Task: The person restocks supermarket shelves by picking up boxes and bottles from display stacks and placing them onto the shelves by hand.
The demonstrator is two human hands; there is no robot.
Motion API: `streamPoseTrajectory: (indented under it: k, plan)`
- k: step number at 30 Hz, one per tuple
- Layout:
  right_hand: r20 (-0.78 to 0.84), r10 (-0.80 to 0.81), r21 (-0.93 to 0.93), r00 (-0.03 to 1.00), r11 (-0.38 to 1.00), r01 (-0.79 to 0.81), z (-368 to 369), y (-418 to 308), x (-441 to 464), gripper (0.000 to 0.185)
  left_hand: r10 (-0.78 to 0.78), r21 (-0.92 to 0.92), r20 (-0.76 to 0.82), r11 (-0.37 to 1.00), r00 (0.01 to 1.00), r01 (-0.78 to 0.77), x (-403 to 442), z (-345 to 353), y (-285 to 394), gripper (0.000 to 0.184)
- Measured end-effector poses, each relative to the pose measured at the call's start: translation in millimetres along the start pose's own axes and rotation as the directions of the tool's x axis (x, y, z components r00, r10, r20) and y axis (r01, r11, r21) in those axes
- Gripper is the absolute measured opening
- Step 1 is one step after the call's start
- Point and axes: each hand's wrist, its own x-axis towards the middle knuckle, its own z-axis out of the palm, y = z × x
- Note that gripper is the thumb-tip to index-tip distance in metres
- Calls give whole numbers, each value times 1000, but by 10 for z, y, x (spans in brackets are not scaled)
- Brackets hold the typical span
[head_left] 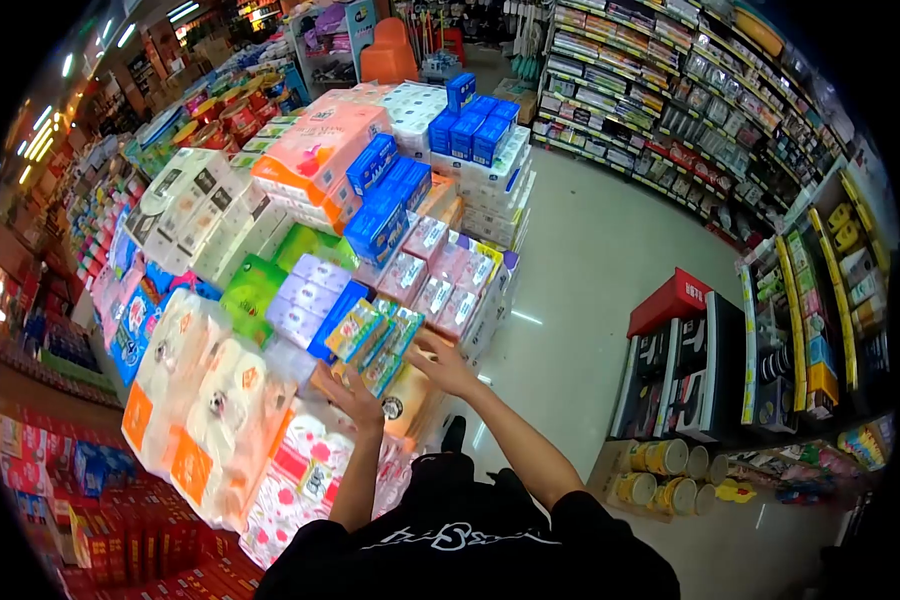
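Yellow-and-blue packets (pixel 357 331) lie near the purple pack (pixel 310 297), between left hand (pixel 351 398) and right hand (pixel 444 366), each grip loosely spread, any hold impossible to tell; light, even pressure from both sides would keep them square.

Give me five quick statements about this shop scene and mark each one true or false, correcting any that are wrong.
1. The right hand is at the small yellow-and-blue packets. True.
2. The left hand is raised over the aisle floor. False: the left hand is at the near side of those packets.
3. Blue packs are stacked on the display beyond the packets. True.
4. The red box lies on the floor. False: the red box sits on top of a low shelf unit.
5. The person's sleeves are white. False: the sleeves are black.
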Motion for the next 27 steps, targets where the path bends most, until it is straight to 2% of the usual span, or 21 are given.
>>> streamPoseTrajectory:
  k: [1, 4, 6, 7, 8, 10, 11, 14, 16, 17, 18, 19, 20, 21, 23, 25, 27]
  plan:
    - [9, 3, -94, 1000, 996, -2, 36, -176, 167, 73, -7, 21, -26, 1000, 1000, 7, 19, 103, -39, 64]
    - [-50, -264, -98, 963, 961, 259, 274, -230, 678, 77, -166, -195, 66, 965, 984, 176, 93, 286, 46, 66]
    - [76, -251, -261, 965, 929, 262, 358, -229, 861, 78, -105, -127, 18, 986, 994, 106, 112, 385, -141, 63]
    - [135, -234, -334, 963, 904, 266, 382, -185, 902, 79, -128, -176, 44, 975, 991, 134, 94, 391, -175, 64]
    - [160, -218, -294, 963, 921, 257, 378, -171, 910, 79, -147, -224, 72, 961, 986, 160, 93, 394, -176, 64]
    - [208, -200, -213, 958, 946, 244, 364, -221, 910, 80, -78, -144, 34, 986, 996, 82, 156, 424, -144, 70]
    - [139, -232, -256, 963, 931, 261, 381, -175, 877, 78, -30, -77, 37, 996, 999, 33, 136, 367, -205, 73]
    - [243, -80, 5, 967, 997, 81, 200, -432, 806, 81, 171, 174, 77, 968, 982, -182, 132, 255, -172, 79]
    - [234, -72, 36, 970, 997, 65, 3, -553, 782, 77, 313, 197, 197, 915, 929, -351, 195, 300, 150, 69]
    - [219, -78, 41, 973, 997, 71, -133, -597, 763, 76, 314, 84, 213, 938, 925, -337, 231, 432, 304, 69]
    - [198, -83, 45, 977, 996, 76, -257, -598, 730, 74, 180, -36, 255, 984, 950, -177, 242, 560, 430, 68]
    - [86, -118, 15, 989, 993, 117, -375, -571, 693, 69, 46, -146, 317, 989, 947, 1, 249, 699, 566, 66]
    - [15, -114, 2, 993, 994, 114, -488, -506, 665, 69, -83, -233, 400, 954, 913, 189, 241, 794, 609, 65]
    - [-59, -106, -11, 993, 994, 105, -602, -431, 623, 68, -57, -137, 433, 982, 900, 128, 228, 842, 376, 62]
    - [-210, -94, 22, 973, 995, 101, -768, -358, 469, 64, -120, -133, 611, 959, 783, 252, 300, 1068, 581, 64]
    - [-296, 51, 207, 954, 978, 12, -904, -315, 288, 63, -121, -129, 753, 937, 647, 326, 320, 1291, 648, 62]
    - [-325, 135, 348, 936, 937, -15, -1031, -398, 142, 62, -106, -80, 796, 958, 596, 276, 297, 1469, 950, 65]
